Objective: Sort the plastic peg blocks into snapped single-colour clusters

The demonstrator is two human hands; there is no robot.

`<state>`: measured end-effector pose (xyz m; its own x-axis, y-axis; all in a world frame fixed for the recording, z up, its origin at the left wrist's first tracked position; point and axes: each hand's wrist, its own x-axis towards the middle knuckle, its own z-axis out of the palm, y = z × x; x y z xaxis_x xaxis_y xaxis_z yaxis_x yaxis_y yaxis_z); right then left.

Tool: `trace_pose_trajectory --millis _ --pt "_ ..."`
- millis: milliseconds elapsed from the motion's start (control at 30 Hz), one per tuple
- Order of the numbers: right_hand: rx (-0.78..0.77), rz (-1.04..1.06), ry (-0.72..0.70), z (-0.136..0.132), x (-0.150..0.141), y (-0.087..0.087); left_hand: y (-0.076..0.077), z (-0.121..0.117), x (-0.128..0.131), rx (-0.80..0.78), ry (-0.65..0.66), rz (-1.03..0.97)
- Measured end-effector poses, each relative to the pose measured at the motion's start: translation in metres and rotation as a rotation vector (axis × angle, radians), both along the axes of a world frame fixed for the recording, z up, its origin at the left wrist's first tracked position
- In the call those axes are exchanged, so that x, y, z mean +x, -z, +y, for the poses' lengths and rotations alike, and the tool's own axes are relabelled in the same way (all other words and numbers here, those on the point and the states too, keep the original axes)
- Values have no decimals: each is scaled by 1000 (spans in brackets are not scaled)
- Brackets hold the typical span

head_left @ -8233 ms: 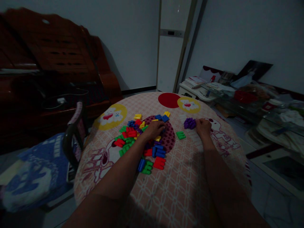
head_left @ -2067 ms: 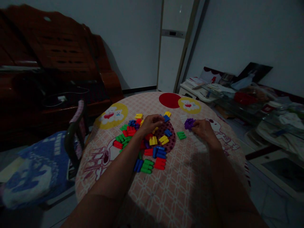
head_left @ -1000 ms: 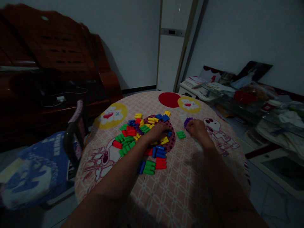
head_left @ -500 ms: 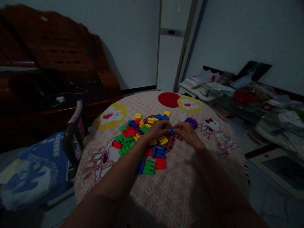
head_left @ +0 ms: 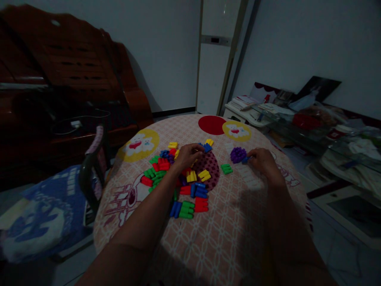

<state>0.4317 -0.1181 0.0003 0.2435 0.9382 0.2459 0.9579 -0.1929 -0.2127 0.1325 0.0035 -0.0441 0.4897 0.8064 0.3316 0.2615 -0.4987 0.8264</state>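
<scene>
My right hand (head_left: 263, 162) pinches a small blue toy block (head_left: 245, 159) against the near right side of a purple cluster of knobbly blocks (head_left: 238, 155). My left hand (head_left: 188, 155) reaches over the pile, its fingertips closed on the edge of another blue block (head_left: 207, 147). The fingers partly cover that block. Beside it, a yellow block (head_left: 209, 142) lies farther back. A green block (head_left: 226, 169) rests apart, between my two hands. Yellow blocks (head_left: 204, 175) lie nearer me, under my left hand's side.
The round table has a patterned cloth (head_left: 220, 234). Red blocks (head_left: 201, 204), green blocks (head_left: 187, 209) and other coloured blocks spread at the left. A chair (head_left: 95, 171) stands left of the table; a cluttered glass-topped table (head_left: 285, 131) stands at the right.
My hands have parted. The right moved rightward with a blue block to the purple cluster; the left moved slightly left and back to another blue block. The green block between them now shows.
</scene>
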Motion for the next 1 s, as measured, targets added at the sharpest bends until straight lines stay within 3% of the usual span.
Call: trace_pose_trajectory --millis 167,367,533,633,700,833,1000 --pt "-33 -35 -23 6 5 17 -4 -3 0 1 -5 34" --pt "-10 -37 -17 9 5 23 -5 -2 -2 -5 12 34" --pt "-48 -65 41 8 0 16 -3 -1 -5 -20 74 40" --pt "20 -56 35 4 -7 3 -5 1 -9 -25 87 45" --pt "46 26 -53 2 -18 -7 -7 2 -12 -44 62 28" --pt "-10 255 -374 -1 -62 -15 -8 6 -19 -96 2 -22" --pt "-154 329 -692 -5 -128 7 -8 10 -26 -117 -80 -53"
